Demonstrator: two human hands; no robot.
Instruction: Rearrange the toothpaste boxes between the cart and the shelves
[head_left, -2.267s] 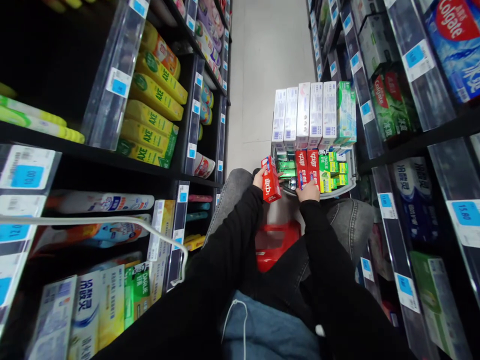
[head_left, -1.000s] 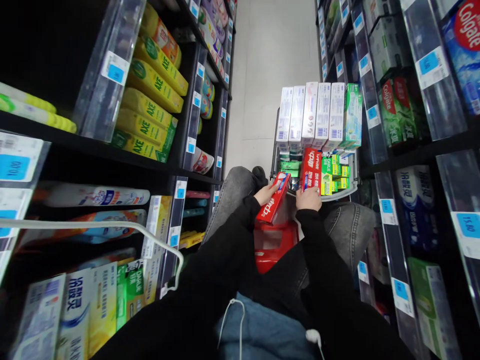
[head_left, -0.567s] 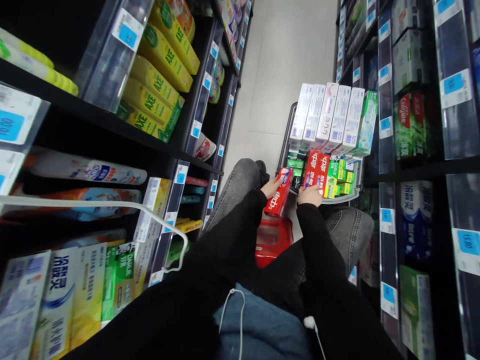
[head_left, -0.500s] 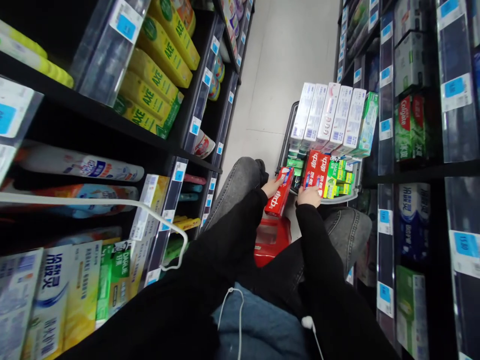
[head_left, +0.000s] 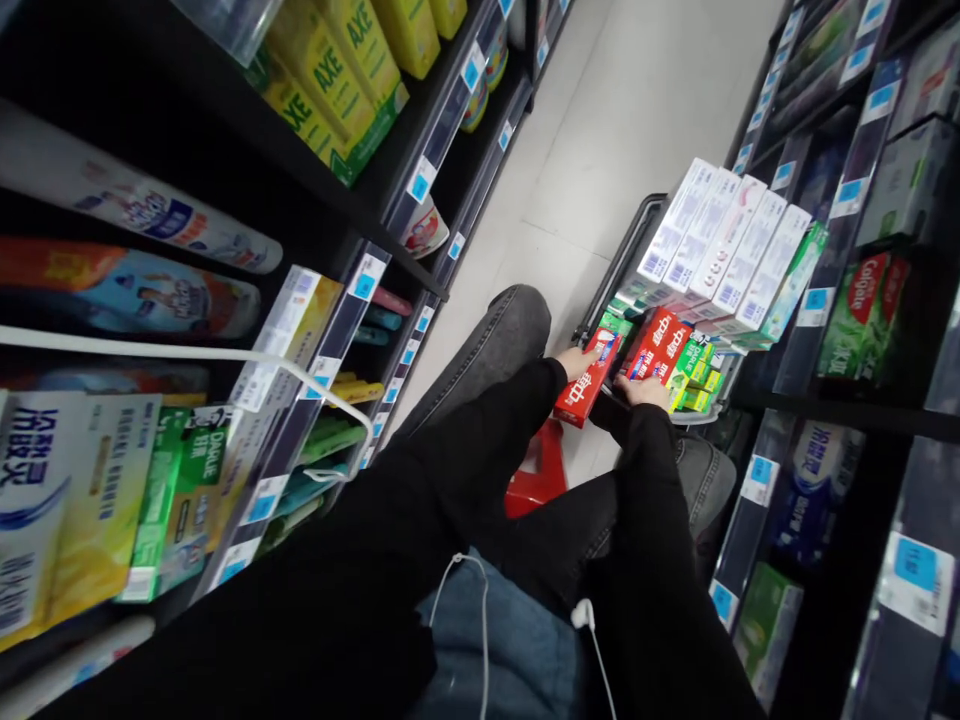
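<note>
My left hand [head_left: 576, 362] is closed on a red toothpaste box [head_left: 586, 388] with white lettering, held tilted at the basket's near left corner. My right hand [head_left: 646, 391] has its fingers closed over the near end of the red toothpaste boxes [head_left: 661, 340] in the basket; its fingertips are partly hidden. Beside these lie green and yellow Darlie boxes [head_left: 699, 375]. Behind them, several white boxes [head_left: 720, 240] stand in a row in the grey basket [head_left: 616, 262], with a green box [head_left: 796, 285] at their right end.
A red plastic stool [head_left: 541, 475] is between my legs. Shelves with yellow AXE bottles [head_left: 330, 75] and boxes rise close on the left. On the right, another shelf holds Colgate boxes [head_left: 862, 315]. A white cable [head_left: 300, 370] hangs across the left side. Pale floor [head_left: 592, 130] runs ahead.
My view has turned, so the basket and both hands appear farther right and more tilted. Both hands keep their hold on the red boxes.
</note>
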